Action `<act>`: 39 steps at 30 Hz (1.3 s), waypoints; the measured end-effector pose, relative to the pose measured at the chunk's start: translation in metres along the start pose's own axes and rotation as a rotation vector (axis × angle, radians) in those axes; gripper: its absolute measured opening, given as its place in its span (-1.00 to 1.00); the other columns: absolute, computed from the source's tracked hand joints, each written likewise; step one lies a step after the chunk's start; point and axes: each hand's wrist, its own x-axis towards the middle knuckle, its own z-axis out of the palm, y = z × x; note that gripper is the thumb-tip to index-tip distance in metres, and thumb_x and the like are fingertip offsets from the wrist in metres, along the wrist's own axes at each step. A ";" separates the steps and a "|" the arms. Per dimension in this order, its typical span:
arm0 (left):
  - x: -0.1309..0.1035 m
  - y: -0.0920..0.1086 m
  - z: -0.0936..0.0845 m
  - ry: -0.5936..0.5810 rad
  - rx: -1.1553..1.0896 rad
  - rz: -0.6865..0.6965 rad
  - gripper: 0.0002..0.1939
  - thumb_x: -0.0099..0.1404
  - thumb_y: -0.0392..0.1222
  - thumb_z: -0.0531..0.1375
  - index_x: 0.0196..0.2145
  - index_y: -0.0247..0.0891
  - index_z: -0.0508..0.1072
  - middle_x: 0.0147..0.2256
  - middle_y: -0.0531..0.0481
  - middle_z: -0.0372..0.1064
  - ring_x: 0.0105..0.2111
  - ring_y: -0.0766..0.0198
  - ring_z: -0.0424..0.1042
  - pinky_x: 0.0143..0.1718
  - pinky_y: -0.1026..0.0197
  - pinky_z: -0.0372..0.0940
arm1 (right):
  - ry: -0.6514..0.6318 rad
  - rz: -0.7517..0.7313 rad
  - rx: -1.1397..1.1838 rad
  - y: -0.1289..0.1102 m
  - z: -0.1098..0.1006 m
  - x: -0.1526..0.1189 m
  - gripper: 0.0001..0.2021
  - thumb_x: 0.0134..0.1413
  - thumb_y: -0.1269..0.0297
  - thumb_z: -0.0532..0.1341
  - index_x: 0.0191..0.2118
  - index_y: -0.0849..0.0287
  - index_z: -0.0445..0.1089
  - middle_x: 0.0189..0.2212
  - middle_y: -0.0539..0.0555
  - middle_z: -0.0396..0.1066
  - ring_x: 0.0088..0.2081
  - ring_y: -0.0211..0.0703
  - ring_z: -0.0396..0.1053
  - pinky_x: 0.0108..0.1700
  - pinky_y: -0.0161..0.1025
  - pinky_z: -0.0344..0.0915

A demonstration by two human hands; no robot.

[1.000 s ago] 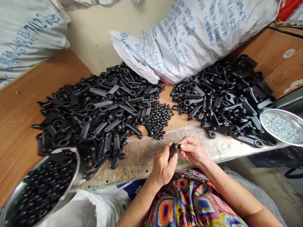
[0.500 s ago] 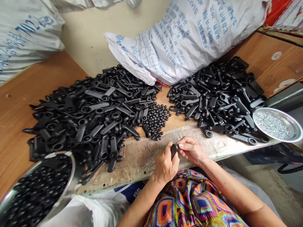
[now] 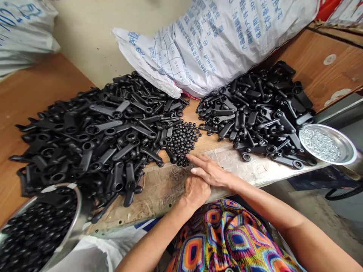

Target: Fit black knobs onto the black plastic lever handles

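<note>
My right hand (image 3: 210,172) reaches across with its fingers stretched out. Its fingertips are at the near edge of a heap of small black knobs (image 3: 184,139); I see nothing held in it. Just below, partly covered by the right hand, my left hand (image 3: 196,192) is closed over the table's front edge. What it grips is hidden from this angle. Left of the knobs lies a large pile of black plastic crank handles (image 3: 113,130), flat arms with a ring at one end. A second pile of similar black handles (image 3: 255,117) lies to the right.
At the right edge stands a metal bowl (image 3: 350,149) of small silver pins. A metal basin (image 3: 78,211) of black knobs is at lower left. A white printed sack (image 3: 215,45) leans behind the piles. Worn brown covering (image 3: 159,185) lines the table's front.
My right hand has left the black piece in my left hand and moved left and forward to the knobs. That piece is now out of sight. The camera view has shifted slightly.
</note>
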 end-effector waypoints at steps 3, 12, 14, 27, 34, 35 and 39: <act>0.002 0.000 0.008 -0.024 0.098 0.039 -0.78 0.06 -0.32 0.10 -0.34 -0.35 0.50 -0.38 -0.30 0.44 -0.27 -0.07 0.40 -0.23 0.05 0.22 | -0.091 0.075 -0.108 0.021 0.017 0.003 -0.48 0.25 0.07 -0.12 0.24 0.22 0.00 0.17 0.23 0.09 0.19 -0.03 0.01 0.19 0.02 -0.05; -0.018 -0.013 -0.016 0.019 0.075 0.029 -0.80 0.11 -0.27 0.12 -0.28 -0.27 0.46 -0.37 -0.11 0.46 -0.34 0.12 0.43 -0.31 0.18 0.25 | -0.201 -0.007 -0.150 0.008 0.008 -0.033 -0.68 0.21 0.19 0.04 0.00 0.18 0.34 -0.22 0.14 0.41 -0.17 -0.14 0.35 -0.10 -0.23 0.26; -0.028 -0.017 -0.023 0.024 -0.037 0.034 -0.72 0.09 -0.23 0.17 -0.18 -0.23 0.42 -0.35 -0.03 0.45 -0.33 0.20 0.42 -0.29 0.22 0.27 | -0.229 -0.029 -0.149 0.004 0.004 -0.038 -0.70 0.21 0.24 0.05 0.00 0.19 0.34 -0.23 0.15 0.41 -0.20 -0.16 0.37 -0.15 -0.25 0.29; -0.108 -0.135 -0.098 0.889 0.462 -0.165 -0.62 0.15 -0.07 0.19 -0.11 -0.32 0.40 -0.18 -0.22 0.38 -0.15 0.05 0.36 -0.06 0.09 0.22 | 0.305 0.030 -0.689 0.058 -0.149 0.092 -0.78 0.03 0.30 0.21 -0.19 0.24 0.47 -0.27 0.11 0.47 -0.23 -0.12 0.38 -0.15 -0.21 0.26; -0.123 -0.160 -0.097 0.838 0.649 -0.324 -0.58 0.18 0.01 0.12 -0.11 -0.32 0.42 -0.11 -0.26 0.35 -0.13 -0.03 0.32 -0.11 0.02 0.22 | 0.208 0.152 -0.976 0.075 -0.159 0.104 -0.80 0.05 0.27 0.18 -0.24 0.24 0.48 -0.25 0.15 0.46 -0.18 -0.03 0.35 -0.16 -0.20 0.22; -0.121 -0.161 -0.097 0.830 0.669 -0.326 -0.57 0.18 0.02 0.11 -0.12 -0.35 0.43 -0.12 -0.28 0.35 -0.13 -0.04 0.32 -0.12 0.02 0.22 | 0.215 0.126 -0.972 0.071 -0.150 0.098 -0.79 0.07 0.27 0.17 -0.25 0.26 0.48 -0.24 0.17 0.46 -0.17 -0.03 0.35 -0.15 -0.19 0.22; -0.108 -0.161 -0.097 0.759 0.709 -0.343 -0.56 0.20 0.00 0.08 -0.16 -0.41 0.46 -0.25 -0.28 0.43 -0.24 -0.04 0.36 -0.21 0.04 0.24 | 0.114 0.043 -0.888 0.050 -0.098 0.078 -0.79 0.09 0.26 0.14 -0.23 0.21 0.47 -0.22 0.13 0.46 -0.15 -0.05 0.35 -0.14 -0.21 0.23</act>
